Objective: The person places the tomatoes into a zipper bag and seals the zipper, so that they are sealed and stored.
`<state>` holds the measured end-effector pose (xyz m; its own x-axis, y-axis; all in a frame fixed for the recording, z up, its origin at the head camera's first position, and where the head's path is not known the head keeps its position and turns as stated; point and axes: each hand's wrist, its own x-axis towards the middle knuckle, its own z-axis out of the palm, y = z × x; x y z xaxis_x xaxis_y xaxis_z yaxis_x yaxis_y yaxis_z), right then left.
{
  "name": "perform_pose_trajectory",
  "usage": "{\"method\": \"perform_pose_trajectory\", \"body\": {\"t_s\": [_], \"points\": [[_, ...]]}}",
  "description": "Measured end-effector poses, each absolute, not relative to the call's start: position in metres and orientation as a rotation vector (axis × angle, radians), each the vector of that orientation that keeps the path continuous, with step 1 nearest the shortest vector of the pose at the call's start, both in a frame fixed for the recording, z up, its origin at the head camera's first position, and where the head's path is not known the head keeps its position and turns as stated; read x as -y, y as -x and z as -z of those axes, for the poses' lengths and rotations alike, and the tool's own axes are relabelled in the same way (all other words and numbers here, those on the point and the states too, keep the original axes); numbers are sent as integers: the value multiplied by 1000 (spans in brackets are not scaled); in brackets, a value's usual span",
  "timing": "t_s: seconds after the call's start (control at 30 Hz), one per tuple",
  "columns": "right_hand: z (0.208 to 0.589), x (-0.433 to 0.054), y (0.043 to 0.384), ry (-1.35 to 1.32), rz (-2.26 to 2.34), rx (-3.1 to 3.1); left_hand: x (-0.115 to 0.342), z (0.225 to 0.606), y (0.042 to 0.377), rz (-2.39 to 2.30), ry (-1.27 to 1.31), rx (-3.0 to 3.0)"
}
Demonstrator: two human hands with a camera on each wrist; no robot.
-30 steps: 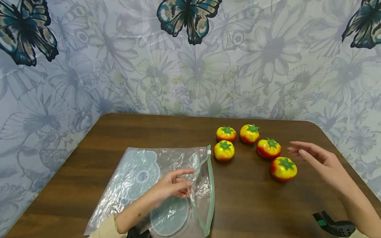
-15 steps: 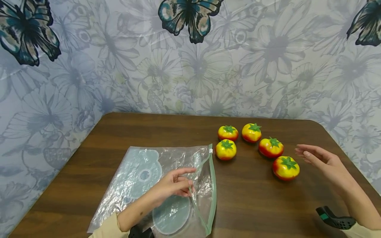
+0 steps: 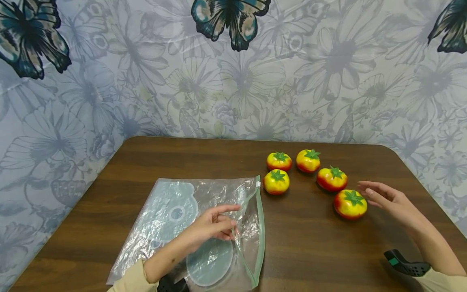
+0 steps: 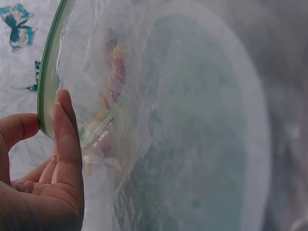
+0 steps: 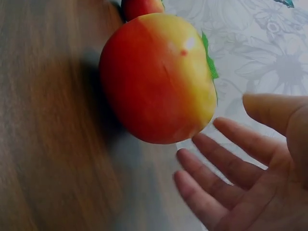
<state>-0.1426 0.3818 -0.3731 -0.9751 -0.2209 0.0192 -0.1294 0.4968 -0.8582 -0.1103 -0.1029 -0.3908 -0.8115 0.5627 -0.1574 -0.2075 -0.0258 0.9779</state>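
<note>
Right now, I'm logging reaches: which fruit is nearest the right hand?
The frontmost fruit: the right hand is beside it; the other four fruits lie farther back.

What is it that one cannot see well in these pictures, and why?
Head view: right butterfly, cut off by right edge.
Left wrist view: red-yellow shapes, blurred by the bag.
Right wrist view: far tomato, cut off by top edge.
Same view: whether the right hand touches the near tomato; depth is unclear.

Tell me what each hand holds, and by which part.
The left hand pinches the clear bag by its green opening edge; the right hand holds nothing.
</note>
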Motion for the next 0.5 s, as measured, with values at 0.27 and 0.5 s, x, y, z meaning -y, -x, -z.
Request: {"method": "perform_pose_trajectory", "body": {"t_s": [0.27,0.5], "points": [[375,-378,145,239,1284,-2617,102,393,110,-1897,-369,-1715],[375,-378,147,290,1252,-2582,102,394,112,-1896,-362,-1716]]}}
